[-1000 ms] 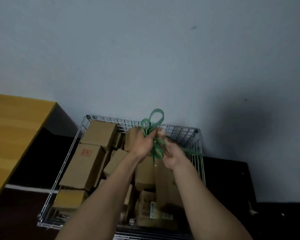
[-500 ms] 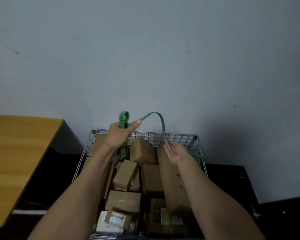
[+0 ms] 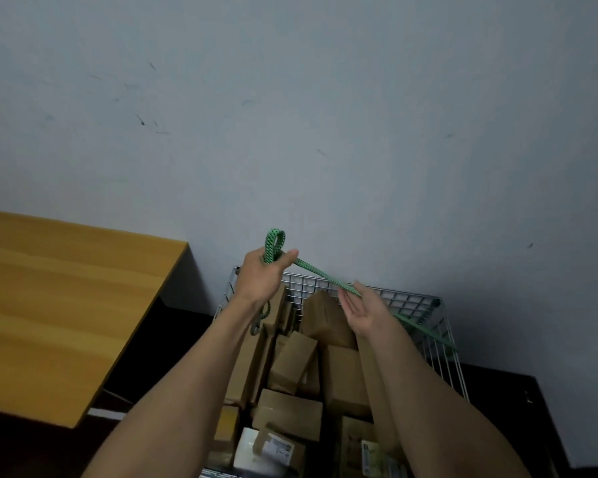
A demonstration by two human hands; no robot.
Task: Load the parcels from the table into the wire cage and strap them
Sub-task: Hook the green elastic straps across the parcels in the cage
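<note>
Since a moment ago the slack arch of strap [image 3: 325, 278] between my hands has drawn out into a straight line. My left hand [image 3: 259, 276] is curled round the green, dark-flecked strap, thumb stretched out along it. A small loop stands up above my fist and a short tail hangs below my wrist. From there the strap slopes down to the right and crosses the fingertips of my right hand [image 3: 366, 313], which lies flat and palm up, fingers straight, gripping nothing. It then runs on to the right rim of the wire cage [image 3: 425, 300]. Brown cardboard parcels [image 3: 328, 326] fill the cage under my forearms, tipped at all angles. At left the wooden table [image 3: 66, 305] stands near the cage, against the grey wall [image 3: 325, 115]
</note>
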